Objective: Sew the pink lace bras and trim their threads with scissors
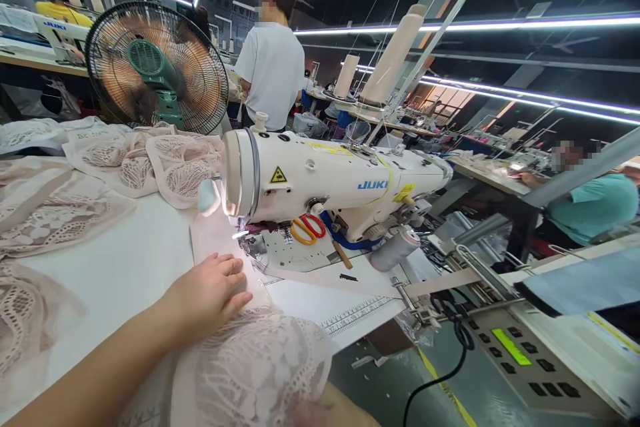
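My left hand [217, 290] lies flat on pale pink fabric just in front of the sewing machine's [305, 173] needle area, fingers stretched out and slightly apart. This fabric belongs to a lace bra piece [260, 360] that spreads toward me over the table's front edge. Its far end runs up beside the lit presser foot. At the bottom edge, my right hand [340, 408] is at the near end of the lace, partly beneath it. The lace and the frame edge hide its fingers, so I cannot tell how they are closed.
More lace bra pieces [125, 160] lie to the left. Yellow-and-red scissors [309, 229] and a grey thread cone [395, 248] sit by the machine. A control panel [530, 353] is at right, a large fan [157, 70] behind. Other people work nearby.
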The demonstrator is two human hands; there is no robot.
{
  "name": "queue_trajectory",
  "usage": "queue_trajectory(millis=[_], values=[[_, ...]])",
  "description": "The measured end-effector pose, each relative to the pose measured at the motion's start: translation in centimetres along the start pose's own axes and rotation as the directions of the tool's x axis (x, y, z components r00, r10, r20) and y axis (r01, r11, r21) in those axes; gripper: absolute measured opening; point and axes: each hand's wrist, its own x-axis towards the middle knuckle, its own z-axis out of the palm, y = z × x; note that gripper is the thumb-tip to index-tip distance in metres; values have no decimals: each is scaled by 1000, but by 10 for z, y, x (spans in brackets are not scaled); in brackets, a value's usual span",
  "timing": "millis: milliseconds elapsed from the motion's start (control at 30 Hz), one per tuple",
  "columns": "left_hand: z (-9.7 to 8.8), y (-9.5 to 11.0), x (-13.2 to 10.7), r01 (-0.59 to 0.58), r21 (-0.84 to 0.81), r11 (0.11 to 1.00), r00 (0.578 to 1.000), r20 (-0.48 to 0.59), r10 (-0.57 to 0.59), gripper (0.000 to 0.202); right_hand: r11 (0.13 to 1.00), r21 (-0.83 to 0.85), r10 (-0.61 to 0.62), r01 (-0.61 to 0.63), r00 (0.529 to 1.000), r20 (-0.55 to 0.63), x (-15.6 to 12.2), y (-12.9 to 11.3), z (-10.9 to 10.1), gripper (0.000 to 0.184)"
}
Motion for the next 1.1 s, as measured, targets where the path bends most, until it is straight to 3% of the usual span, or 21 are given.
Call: queue_trajectory(millis=[100, 333, 500, 633, 867, 1100], values=[[-7, 7, -1, 1, -63, 998, 998, 62, 3, 50, 998, 62, -10, 8, 1000, 26, 4, 8, -5, 40], [-10, 8, -4, 25, -94, 995, 997, 72, -19, 50, 970, 243, -34, 14, 996, 79, 31, 21, -2, 80], [-10, 8, -1, -25, -47, 999, 998, 62, 28, 51, 895, 446, -71, -2, 987, 145, 44, 15, 11, 73], [-3, 4, 0, -4, -8, 1000, 999, 47, 4, 53, 848, 530, -95, 22, 989, 111, 53, 14, 22, 73], [14, -6, 3, 39, 112, 993, 999, -14, -38, 66, 816, 577, 1, -29, 999, 48, 62, 10, 31, 55], [8, -2, 9, -10, 177, 984, 1000, 10, 8, 56, 790, 613, 39, -8, 999, -38, 70, 6, 40, 52]])
